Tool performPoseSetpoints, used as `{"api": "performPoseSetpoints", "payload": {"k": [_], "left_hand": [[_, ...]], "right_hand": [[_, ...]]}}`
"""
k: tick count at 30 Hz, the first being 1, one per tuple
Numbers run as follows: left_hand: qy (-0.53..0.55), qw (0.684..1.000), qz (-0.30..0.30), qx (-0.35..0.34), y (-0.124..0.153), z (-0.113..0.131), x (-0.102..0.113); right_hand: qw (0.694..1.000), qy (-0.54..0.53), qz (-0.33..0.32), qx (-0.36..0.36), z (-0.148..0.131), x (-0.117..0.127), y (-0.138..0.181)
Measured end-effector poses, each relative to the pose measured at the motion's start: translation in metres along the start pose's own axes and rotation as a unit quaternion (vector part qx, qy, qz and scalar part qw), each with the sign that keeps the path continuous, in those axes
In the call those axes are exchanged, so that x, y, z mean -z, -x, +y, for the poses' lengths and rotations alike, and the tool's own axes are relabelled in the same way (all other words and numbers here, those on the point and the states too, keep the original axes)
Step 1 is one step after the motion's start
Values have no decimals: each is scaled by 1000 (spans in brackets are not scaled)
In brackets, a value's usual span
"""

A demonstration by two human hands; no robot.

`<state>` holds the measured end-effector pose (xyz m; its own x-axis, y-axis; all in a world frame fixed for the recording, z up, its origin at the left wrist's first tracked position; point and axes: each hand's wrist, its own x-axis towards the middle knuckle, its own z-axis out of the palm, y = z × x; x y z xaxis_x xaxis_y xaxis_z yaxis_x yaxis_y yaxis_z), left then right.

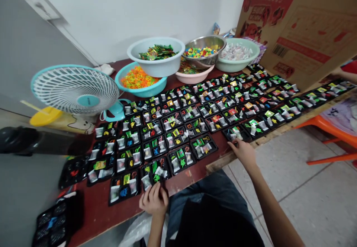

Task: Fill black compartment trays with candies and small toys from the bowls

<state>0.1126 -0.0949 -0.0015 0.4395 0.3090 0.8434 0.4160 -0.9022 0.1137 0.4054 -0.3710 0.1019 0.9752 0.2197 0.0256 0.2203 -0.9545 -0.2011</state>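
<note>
Black plastic trays (178,139) cover most of the worktop (95,217) in front of me, each divided into compartments and holding small clear bags and bright plastic pieces. My hands are down among them. My right hand (242,154) reaches out to a tray (227,134) at the near edge, its fingers bunched on a small clear bag (235,133), though I can't tell whether they're actually gripping it. My left hand (153,200) is half curled against the near side of another tray (147,169) (whether it has hold of anything is hidden from my view).

Beyond the trays stand a teal basin of orange pieces (139,90), a pale blue basin of green packets (158,68), a steel bowl of mixed colours (205,59), a pink bowl (192,77) and a mint-green basin of clear bags (231,64). A small desk fan (75,89) sits at the far left, and a cardboard sheet (301,27) leans in at the far right. A co-worker's arm (344,74) comes in past it. To the right, below the worktop, are a tiled floor (306,187) and an orange stool (320,128).
</note>
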Motion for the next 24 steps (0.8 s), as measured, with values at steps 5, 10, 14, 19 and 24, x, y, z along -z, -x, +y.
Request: {"api": "performPoseSetpoints", "payload": {"k": [5, 10, 14, 19, 24], "left_hand": [[6, 1000, -16, 2, 4, -2, 0], [5, 999, -37, 8, 6, -4, -1], [6, 999, -38, 15, 7, -4, -1], [16, 999, -44, 18, 7, -5, -1], [4, 999, -41, -8, 3, -3, 1]], "right_hand": [[993, 3, 84, -83, 15, 8, -17], [993, -3, 23, -114, 25, 6, -36], [992, -36, 50, -113, 28, 3, -39], [986, -71, 110, -106, 39, 6, -42], [997, -34, 27, -66, 40, 7, -43]]}}
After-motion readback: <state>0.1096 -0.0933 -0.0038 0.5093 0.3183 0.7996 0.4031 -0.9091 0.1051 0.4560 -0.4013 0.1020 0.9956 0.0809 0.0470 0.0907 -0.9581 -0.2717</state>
